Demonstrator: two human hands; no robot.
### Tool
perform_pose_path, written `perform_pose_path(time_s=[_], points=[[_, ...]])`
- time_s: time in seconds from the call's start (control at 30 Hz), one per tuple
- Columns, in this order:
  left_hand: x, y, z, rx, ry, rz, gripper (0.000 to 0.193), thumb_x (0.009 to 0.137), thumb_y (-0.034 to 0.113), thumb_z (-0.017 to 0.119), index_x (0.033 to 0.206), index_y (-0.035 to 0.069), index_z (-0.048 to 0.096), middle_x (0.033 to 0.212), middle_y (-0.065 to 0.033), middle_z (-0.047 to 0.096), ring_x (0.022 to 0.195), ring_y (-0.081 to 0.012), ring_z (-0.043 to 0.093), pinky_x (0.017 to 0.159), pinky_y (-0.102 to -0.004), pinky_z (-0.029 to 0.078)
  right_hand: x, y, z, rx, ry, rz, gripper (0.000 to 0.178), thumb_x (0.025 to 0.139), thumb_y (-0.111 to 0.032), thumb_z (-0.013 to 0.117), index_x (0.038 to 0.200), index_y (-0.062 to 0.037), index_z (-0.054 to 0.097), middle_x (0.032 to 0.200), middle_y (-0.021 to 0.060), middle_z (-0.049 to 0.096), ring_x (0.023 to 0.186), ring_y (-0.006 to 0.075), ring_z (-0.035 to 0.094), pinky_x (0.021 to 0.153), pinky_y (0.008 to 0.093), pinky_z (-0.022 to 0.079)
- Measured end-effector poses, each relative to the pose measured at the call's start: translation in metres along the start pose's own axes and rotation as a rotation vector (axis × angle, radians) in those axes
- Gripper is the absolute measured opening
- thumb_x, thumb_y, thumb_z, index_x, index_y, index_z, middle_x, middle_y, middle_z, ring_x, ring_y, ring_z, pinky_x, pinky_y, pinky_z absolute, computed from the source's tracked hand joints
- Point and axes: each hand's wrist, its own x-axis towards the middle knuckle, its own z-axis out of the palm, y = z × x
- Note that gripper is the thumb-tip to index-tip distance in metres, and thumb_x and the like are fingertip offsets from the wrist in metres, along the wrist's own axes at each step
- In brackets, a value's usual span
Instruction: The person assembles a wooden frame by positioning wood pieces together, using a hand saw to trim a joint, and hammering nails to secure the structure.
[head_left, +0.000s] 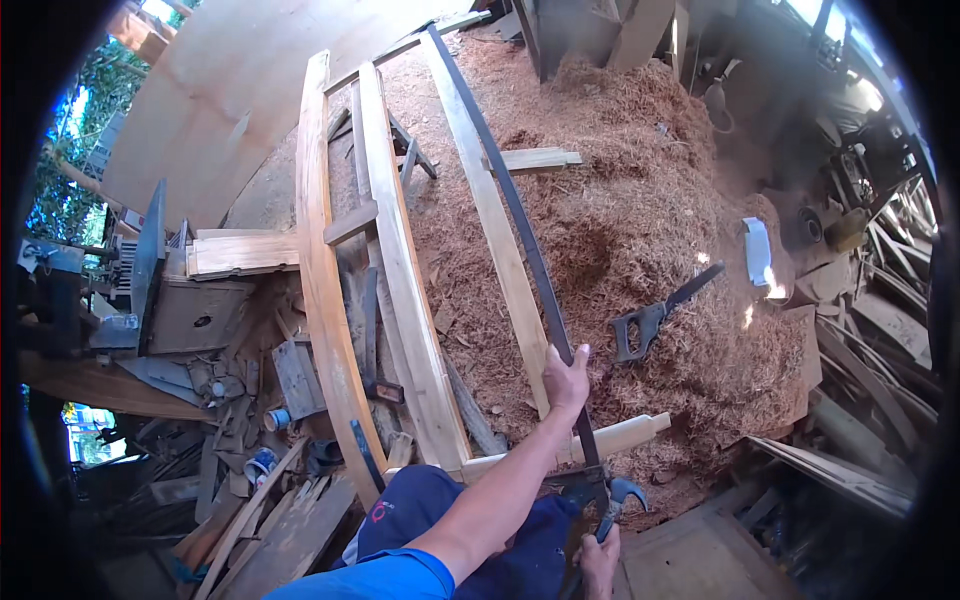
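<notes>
A long dark metal bar clamp [510, 200] runs from the far end of a pale wooden frame down to my lap. My left hand [567, 380] is closed round the bar near its lower end, with the thumb up. A pale frame board [485, 205] lies just left of the bar. Below, my right hand [598, 562] grips a claw hammer [628, 492], its head close beside the clamp's lower jaw [597, 474]. Under the bar, a wooden crosspiece [630, 432] sticks out to the right.
Two more long boards, the left one [318, 230] and the middle one [395, 230], make up the frame. A handsaw [660, 312] lies on heaped wood shavings [630, 220]. Plywood [240, 110] leans at the far left. Scrap wood [270, 530] piles up near left; more boards [880, 330] stand right.
</notes>
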Motion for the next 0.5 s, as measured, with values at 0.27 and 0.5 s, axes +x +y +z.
perform_pose_path(time_s=[0.27, 0.5], points=[[-0.003, 0.006, -0.112, -0.510, -0.183, -0.087, 0.034, 0.098, 0.036, 0.059, 0.085, 0.004, 0.053, 0.063, -0.0017, 0.050, 0.055, -0.0139, 0.047, 0.050, -0.0371, 0.040, -0.103, -0.026, -0.009, 0.493, 0.126, 0.194, 0.006, 0.093, -0.007, 0.054, 0.097, -0.0105, 0.056, 0.065, 0.0006, 0.051, 0.053, 0.0133, 0.050, 0.047, 0.0288, 0.042], [0.022, -0.060, -0.144, -0.286, -0.096, 0.078, 0.026, 0.101, 0.030, 0.055, 0.085, 0.012, 0.045, 0.056, 0.0057, 0.038, 0.040, -0.0046, 0.035, 0.034, -0.0250, 0.026, -0.116, 0.027, 0.015, 0.198, 0.161, 0.039, 0.010, 0.091, -0.005, 0.057, 0.101, -0.0055, 0.053, 0.069, 0.0011, 0.052, 0.053, 0.0114, 0.047, 0.047, 0.0271, 0.040]])
